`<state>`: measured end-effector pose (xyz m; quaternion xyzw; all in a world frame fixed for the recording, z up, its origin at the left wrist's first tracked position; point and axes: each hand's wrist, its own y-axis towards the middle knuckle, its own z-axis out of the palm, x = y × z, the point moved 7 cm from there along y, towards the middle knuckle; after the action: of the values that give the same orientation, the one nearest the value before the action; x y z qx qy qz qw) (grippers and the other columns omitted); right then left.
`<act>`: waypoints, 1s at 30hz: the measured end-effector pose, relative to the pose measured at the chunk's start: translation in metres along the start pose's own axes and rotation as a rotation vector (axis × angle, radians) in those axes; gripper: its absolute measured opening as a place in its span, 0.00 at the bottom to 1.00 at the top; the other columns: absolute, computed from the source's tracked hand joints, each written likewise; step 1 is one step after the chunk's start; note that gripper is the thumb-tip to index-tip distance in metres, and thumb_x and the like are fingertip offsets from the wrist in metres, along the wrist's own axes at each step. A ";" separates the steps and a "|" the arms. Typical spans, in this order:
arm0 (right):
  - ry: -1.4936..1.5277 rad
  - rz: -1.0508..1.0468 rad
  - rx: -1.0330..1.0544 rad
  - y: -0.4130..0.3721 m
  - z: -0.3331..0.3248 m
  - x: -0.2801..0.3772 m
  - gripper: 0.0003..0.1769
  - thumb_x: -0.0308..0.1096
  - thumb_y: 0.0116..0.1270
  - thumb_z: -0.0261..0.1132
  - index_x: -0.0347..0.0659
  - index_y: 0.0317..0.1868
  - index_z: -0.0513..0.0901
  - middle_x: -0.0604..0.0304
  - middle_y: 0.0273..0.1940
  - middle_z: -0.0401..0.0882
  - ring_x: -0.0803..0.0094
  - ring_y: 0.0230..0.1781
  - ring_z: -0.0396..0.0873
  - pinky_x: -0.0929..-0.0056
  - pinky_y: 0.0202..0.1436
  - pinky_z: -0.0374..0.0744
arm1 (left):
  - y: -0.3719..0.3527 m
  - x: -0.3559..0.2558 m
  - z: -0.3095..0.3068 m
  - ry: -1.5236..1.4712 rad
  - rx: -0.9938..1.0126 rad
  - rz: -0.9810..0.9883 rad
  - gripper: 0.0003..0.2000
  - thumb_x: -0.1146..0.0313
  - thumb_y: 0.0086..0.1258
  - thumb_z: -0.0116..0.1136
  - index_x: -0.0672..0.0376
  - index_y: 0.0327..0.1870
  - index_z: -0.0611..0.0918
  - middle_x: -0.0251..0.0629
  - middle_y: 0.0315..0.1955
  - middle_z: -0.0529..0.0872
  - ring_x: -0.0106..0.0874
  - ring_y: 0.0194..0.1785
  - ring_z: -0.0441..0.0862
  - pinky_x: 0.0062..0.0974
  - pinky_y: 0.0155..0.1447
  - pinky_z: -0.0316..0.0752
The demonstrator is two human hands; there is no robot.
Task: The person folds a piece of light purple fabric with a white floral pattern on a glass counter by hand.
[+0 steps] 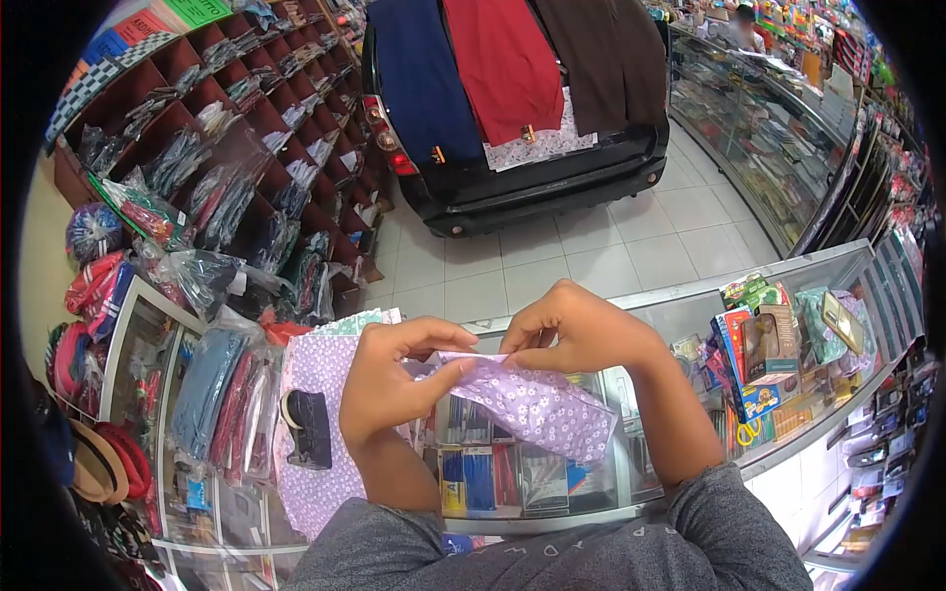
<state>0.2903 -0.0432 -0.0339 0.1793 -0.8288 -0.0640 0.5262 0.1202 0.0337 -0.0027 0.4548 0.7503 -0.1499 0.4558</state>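
A piece of lilac cloth with small white flowers (537, 409) hangs between my hands above the glass counter. My left hand (399, 379) pinches its upper left edge between thumb and fingers. With thumb and fingertips, my right hand (572, 335) holds the top edge a little further right, close to the left fingertips. The cloth's loose end slopes down to the right. More lilac flowered cloth (320, 369) lies on the counter at the left, with a black tape dispenser (307, 428) on top of it.
The glass counter (641, 295) runs across the front. Boxes (771, 345), yellow scissors (749, 431) and a phone (841, 322) lie at its right. Bagged garments (209, 389) are stacked left. Beyond are a dark car (522, 197) draped with trousers, shelves (212, 113) and a distant person (746, 30).
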 end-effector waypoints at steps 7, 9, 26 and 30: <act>0.044 0.017 0.013 -0.001 0.000 0.006 0.11 0.30 0.66 0.76 0.32 0.45 0.92 0.52 0.33 0.92 0.72 0.32 0.88 0.72 0.40 0.86 | 0.002 -0.006 0.003 0.020 -0.046 0.102 0.11 0.82 0.66 0.70 0.67 0.49 0.89 0.45 0.37 0.94 0.27 0.41 0.93 0.23 0.45 0.85; 0.045 0.004 0.002 -0.001 0.000 0.009 0.13 0.33 0.67 0.76 0.32 0.47 0.92 0.51 0.34 0.92 0.71 0.32 0.88 0.71 0.40 0.87 | 0.002 -0.003 0.003 -0.016 -0.057 0.089 0.12 0.83 0.67 0.69 0.67 0.50 0.88 0.46 0.37 0.94 0.28 0.42 0.93 0.23 0.47 0.85; -0.131 -0.047 -0.072 0.001 0.000 0.006 0.09 0.32 0.70 0.74 0.33 0.42 0.92 0.51 0.32 0.91 0.66 0.30 0.89 0.69 0.40 0.85 | 0.005 0.000 0.002 -0.052 -0.059 0.000 0.14 0.72 0.69 0.74 0.68 0.51 0.86 0.42 0.40 0.93 0.26 0.45 0.91 0.22 0.51 0.83; -0.098 -0.102 -0.105 0.001 -0.003 0.007 0.09 0.31 0.69 0.72 0.32 0.42 0.90 0.47 0.31 0.89 0.61 0.29 0.87 0.67 0.38 0.83 | 0.003 0.009 -0.002 -0.160 0.041 0.087 0.34 0.45 0.64 0.79 0.68 0.58 0.85 0.45 0.44 0.93 0.30 0.48 0.91 0.27 0.53 0.82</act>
<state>0.2905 -0.0449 -0.0266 0.1900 -0.8389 -0.1428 0.4896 0.1203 0.0413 -0.0088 0.4826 0.6880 -0.1810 0.5109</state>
